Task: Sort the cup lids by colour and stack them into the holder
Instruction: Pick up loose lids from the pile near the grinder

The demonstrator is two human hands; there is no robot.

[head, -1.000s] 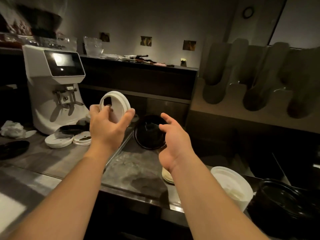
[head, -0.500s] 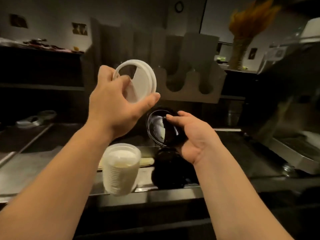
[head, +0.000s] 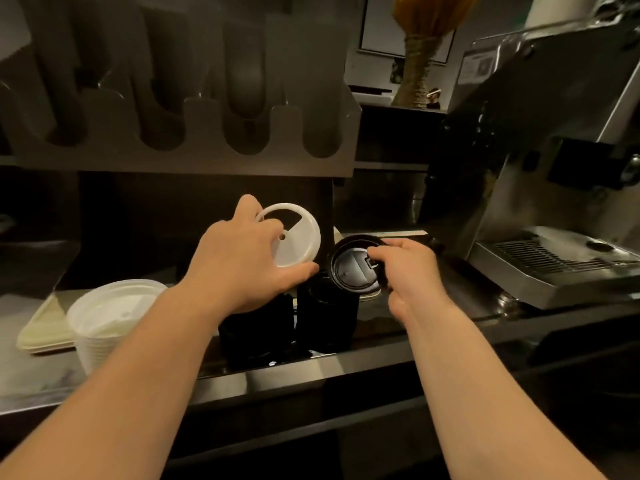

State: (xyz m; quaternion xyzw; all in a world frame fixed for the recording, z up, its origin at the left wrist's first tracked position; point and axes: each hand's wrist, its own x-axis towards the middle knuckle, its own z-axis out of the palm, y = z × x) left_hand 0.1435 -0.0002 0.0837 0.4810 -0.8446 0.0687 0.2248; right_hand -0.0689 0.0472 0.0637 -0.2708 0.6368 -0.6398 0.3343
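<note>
- The bench [head: 311, 370] runs across the front, steel-edged, and carries the loose lid stacks. The espresso machine [head: 554, 209] crowds its right end.
- The holder [head: 180, 161] hangs above and behind the bench, a dark rack with four round-bottomed slots side by side. It is too dim to tell whether any slot has lids in it.
- A stack of white lids [head: 104, 317] stands at the left front of the bench, resting against a pale tray [head: 34, 336].
- Two black lid stacks stand mid-bench just under the hands, the left stack [head: 256, 336] and the right stack [head: 327, 317].
- The left hand [head: 239, 268] pinches a white lid [head: 298, 244] by its rim, thumb below and fingers above, and holds it in the air, tilted, below the holder.
- The right hand [head: 412, 271] grips a black lid [head: 349, 268] at its right edge with curled fingers. The lid sits tilted just above the right black stack, and I cannot tell whether they touch.
- Judged from this, the sorting step is in hand, with one lid of each colour held apart.
- The next move likely calls for seating each lid flat on its own colour's pile, or lifting it up into a slot.
- The holder's front lip overhangs the hands, so any lift has to clear it. The black stacks are tall and could topple if they are nudged.
</note>
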